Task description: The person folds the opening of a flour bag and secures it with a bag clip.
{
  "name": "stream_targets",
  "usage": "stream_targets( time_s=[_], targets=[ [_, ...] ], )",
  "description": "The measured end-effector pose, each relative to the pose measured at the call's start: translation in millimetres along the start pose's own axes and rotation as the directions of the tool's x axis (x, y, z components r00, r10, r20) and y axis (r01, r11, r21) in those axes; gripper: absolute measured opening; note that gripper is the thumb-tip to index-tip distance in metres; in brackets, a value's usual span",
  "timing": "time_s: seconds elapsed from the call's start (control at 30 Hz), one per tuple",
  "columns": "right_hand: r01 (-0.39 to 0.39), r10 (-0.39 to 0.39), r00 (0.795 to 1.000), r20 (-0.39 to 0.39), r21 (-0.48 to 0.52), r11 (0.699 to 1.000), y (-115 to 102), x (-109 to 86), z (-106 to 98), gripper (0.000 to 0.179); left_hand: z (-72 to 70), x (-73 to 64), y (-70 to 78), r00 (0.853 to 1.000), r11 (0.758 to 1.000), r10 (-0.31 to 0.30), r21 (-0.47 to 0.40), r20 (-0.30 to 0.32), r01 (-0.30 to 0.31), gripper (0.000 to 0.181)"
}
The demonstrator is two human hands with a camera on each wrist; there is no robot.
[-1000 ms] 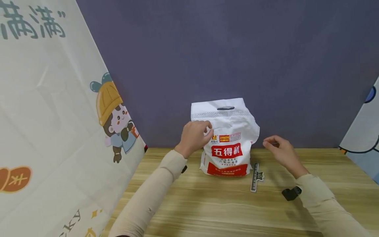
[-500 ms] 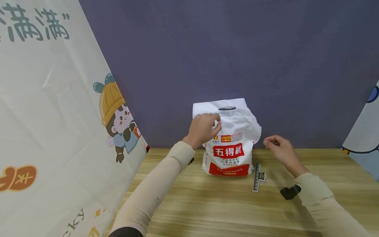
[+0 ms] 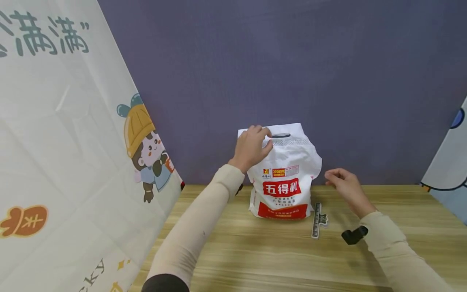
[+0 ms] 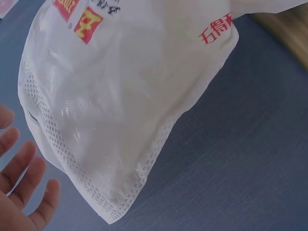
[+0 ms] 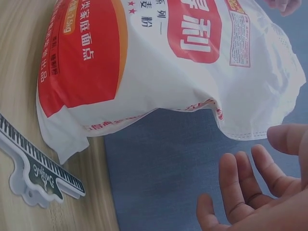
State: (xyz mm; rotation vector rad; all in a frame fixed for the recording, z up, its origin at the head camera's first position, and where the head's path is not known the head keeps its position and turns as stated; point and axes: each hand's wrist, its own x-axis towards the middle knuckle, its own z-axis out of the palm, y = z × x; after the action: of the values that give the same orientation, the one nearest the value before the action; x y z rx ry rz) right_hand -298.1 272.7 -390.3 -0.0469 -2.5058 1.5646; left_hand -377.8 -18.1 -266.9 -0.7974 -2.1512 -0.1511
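A white bag of flour (image 3: 282,174) with red labels stands upright on the table, its top edge having a slot handle (image 3: 281,136). My left hand (image 3: 251,146) is raised before the bag's upper left corner; in the left wrist view its loosely bent fingers (image 4: 29,178) appear beside the bag, apart from it, holding nothing. To the right of the bag my right hand (image 3: 345,186) hovers above the table with relaxed fingers (image 5: 233,185) and nothing in them. A clip with a piano-key pattern (image 3: 318,221) lies on the table by the bag's lower right corner.
The wooden table (image 3: 240,251) meets a dark blue-grey backdrop (image 3: 277,61) right behind the bag. A white printed sheet with cartoon figures (image 3: 73,142) borders the left side, and another printed sheet (image 3: 448,162) the right.
My left hand has moved up and slightly right, from the bag's left side to its top left edge. The right hand has hardly moved. The bag and the clip stay in place.
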Motion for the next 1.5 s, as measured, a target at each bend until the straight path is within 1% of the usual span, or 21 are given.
stream_targets(
  time_s=[0.13, 0.3, 0.57, 0.73, 0.9, 1.0, 1.1, 1.3, 1.37, 1.5],
  targets=[
    [-0.01, 0.01, 1.0, -0.001, 0.014, 1.0, 0.1, 1.9, 2.2, 0.053, 1.6, 6.2, -1.4, 1.0, 1.0, -0.031, 0.001, 0.006, 0.031, 0.019],
    [-0.015, 0.015, 1.0, -0.016, 0.034, 0.999, -1.7, 5.1, 4.4, 0.056, 2.7, 13.8, -0.2, 0.999, 0.999, -0.043, -0.012, 0.02, 0.043, 0.023],
    [-0.048, 0.053, 0.996, -0.073, 0.063, 0.997, -8.2, 10.6, 14.1, 0.049, 6.1, 25.4, 8.0, 0.994, 0.998, -0.056, -0.006, 0.092, 0.056, 0.029],
    [-0.07, 0.082, 0.991, -0.11, 0.103, 0.992, -8.8, 14.5, 19.1, 0.05, 11.4, 32.5, 13.7, 0.989, 0.998, -0.067, 0.01, 0.128, 0.066, 0.032],
    [-0.067, 0.085, 0.988, -0.132, 0.133, 0.989, -9.8, 17.1, 21.3, 0.051, 13.9, 38.3, 19.6, 0.985, 0.997, -0.078, 0.031, 0.156, 0.074, 0.035],
    [-0.072, 0.092, 0.987, -0.133, 0.148, 0.986, -10.4, 18.1, 23.0, 0.054, 15.0, 41.1, 22.6, 0.979, 0.996, -0.087, 0.043, 0.182, 0.081, 0.038],
    [-0.086, 0.108, 0.987, -0.122, 0.174, 0.981, -10.5, 19.7, 24.7, 0.059, 16.6, 43.5, 25.1, 0.97, 0.995, -0.099, 0.037, 0.221, 0.094, 0.042],
    [-0.112, 0.133, 0.989, -0.07, 0.249, 0.962, -10.1, 23.3, 27.5, 0.065, 21.0, 46.1, 29.2, 0.94, 0.991, -0.133, 0.026, 0.314, 0.132, 0.052],
    [-0.123, 0.142, 0.988, -0.055, 0.266, 0.956, -9.4, 25.0, 27.6, 0.066, 22.4, 46.9, 30.4, 0.933, 0.99, -0.137, 0.025, 0.333, 0.136, 0.054],
    [-0.13, 0.145, 0.989, -0.032, 0.29, 0.948, -8.2, 27.1, 27.2, 0.065, 24.4, 48.7, 33.5, 0.928, 0.99, -0.135, 0.022, 0.346, 0.136, 0.056]
  ],
)
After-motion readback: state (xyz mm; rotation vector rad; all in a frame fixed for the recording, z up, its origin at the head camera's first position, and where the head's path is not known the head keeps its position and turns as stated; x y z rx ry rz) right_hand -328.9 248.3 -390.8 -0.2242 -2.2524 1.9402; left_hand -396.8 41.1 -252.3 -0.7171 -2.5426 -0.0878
